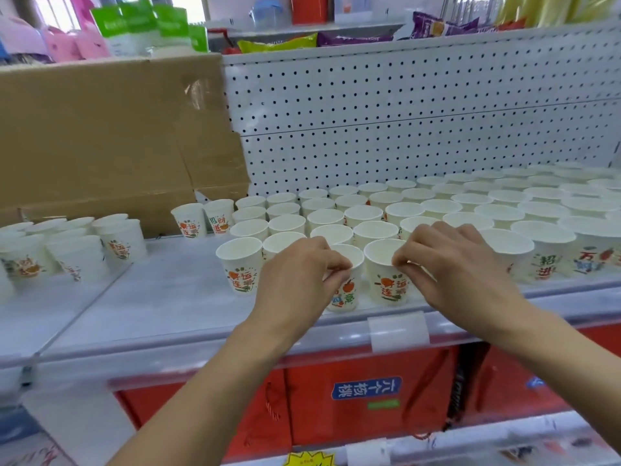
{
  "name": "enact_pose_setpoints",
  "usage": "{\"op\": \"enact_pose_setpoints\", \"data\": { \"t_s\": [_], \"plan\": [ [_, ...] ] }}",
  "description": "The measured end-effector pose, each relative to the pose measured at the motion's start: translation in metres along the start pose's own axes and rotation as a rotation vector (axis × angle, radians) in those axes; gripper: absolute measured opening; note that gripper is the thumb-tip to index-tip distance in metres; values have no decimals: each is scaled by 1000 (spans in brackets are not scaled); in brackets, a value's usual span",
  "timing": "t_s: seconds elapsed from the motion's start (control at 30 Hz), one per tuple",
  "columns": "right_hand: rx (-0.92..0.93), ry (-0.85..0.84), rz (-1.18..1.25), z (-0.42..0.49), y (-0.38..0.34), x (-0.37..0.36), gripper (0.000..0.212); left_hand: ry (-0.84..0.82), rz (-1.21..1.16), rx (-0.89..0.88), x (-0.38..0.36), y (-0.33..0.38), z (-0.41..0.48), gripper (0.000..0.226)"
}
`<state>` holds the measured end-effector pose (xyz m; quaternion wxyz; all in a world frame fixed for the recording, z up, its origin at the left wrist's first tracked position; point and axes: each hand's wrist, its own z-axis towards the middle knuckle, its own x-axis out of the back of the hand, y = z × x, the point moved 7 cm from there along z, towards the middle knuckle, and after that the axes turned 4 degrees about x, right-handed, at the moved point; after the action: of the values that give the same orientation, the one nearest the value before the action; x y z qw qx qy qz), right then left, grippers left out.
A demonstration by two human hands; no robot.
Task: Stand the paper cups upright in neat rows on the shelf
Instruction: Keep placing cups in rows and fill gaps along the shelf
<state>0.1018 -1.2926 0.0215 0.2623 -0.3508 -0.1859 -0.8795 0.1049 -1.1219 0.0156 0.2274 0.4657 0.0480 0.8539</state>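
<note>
My left hand [302, 275] pinches the rim of 1 front cup [346, 290]. My right hand [452, 264] pinches the rim of the neighbouring cup [386, 280]. Both cups stand upright at the shelf [161, 297] edge. Rows already fill the right side. I judge the bunched cups [67, 247] at the left are left to line up.

Just above the clear label holder [398, 331] on the shelf [161, 297] edge, the left hand [295, 277] pinches a paper cup [347, 292] by its rim. The right hand [453, 264] pinches the neighbouring cup [386, 284] likewise. Rows of upright cups [437, 208] stand beyond the holder.
</note>
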Motion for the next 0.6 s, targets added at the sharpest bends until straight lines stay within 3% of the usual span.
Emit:
{"op": "enact_pose_setpoints", "data": {
  "t_s": [0.33, 0.6],
  "plan": [
    [-69, -89, 40, -2, 7, -4, 10, -45, 80, 67, -7, 5, 8, 18],
    [-46, -26, 222, 14, -34, -5, 43, 70, -85, 11, 22, -18, -24, 40]
  ]
}}
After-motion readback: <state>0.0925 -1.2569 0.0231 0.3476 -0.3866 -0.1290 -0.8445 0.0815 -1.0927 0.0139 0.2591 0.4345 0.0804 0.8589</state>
